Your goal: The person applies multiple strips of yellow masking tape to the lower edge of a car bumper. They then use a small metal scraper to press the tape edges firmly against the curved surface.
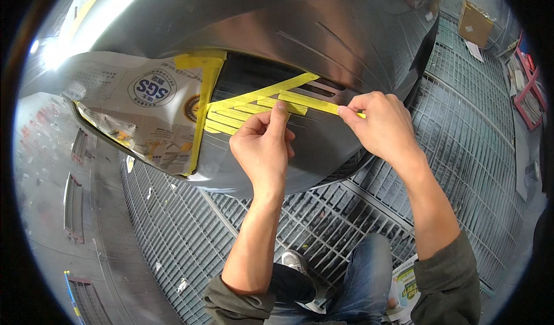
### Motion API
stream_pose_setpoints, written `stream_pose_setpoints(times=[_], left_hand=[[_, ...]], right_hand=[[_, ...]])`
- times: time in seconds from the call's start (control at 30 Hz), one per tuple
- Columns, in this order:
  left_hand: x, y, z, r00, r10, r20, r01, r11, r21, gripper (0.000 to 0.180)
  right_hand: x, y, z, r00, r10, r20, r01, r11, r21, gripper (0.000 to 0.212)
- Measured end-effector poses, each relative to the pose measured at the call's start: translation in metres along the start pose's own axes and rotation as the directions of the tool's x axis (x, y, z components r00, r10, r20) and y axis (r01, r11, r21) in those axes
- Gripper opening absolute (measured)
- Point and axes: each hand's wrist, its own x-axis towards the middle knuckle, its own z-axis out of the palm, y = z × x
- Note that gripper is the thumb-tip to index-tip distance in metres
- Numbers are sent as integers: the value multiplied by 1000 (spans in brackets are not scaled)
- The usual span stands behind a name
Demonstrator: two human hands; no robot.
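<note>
A glossy dark car body panel (352,42) curves across the upper middle, with narrow slots in it. My right hand (384,126) pinches the right end of a strip of yellow masking tape (314,102) between thumb and fingers. That strip runs taut to my left hand (261,146), whose fingers are curled, with one digit tip pressing the strip's left end against the panel. Left of it, several shorter yellow strips (228,119) lie side by side over the slots, below a slanted strip. Printed masking paper (127,103), edged with yellow tape, covers the panel's left part.
Metal floor grating (461,129) extends under and around the panel. A cardboard box (475,23) stands at the far right, near a red frame (526,85). My legs (366,273) are below, beside a printed sheet (405,287). Slatted openings (73,201) line the left side.
</note>
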Motion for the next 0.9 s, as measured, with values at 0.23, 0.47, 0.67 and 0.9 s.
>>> stream_pose_setpoints(times=[0.23, 0.47, 0.67, 0.9], left_hand=[[-3, 5, -5, 997, -52, 54, 53, 999, -10, 33], [-11, 10, -9, 931, -237, 279, 269, 960, -81, 38], [-4, 5, -11, 926, -190, 327, 289, 913, -288, 33], [-2, 6, -14, 892, -267, 365, 392, 858, -331, 21]], right_hand=[[-4, 3, -4, 998, 37, 46, -41, 995, 94, 27], [-30, -5, -16, 993, 0, 119, -56, 883, 467, 30], [-47, -17, -28, 987, 20, 159, -100, 852, 514, 26], [-53, -19, -25, 989, 0, 151, -76, 864, 497, 24]])
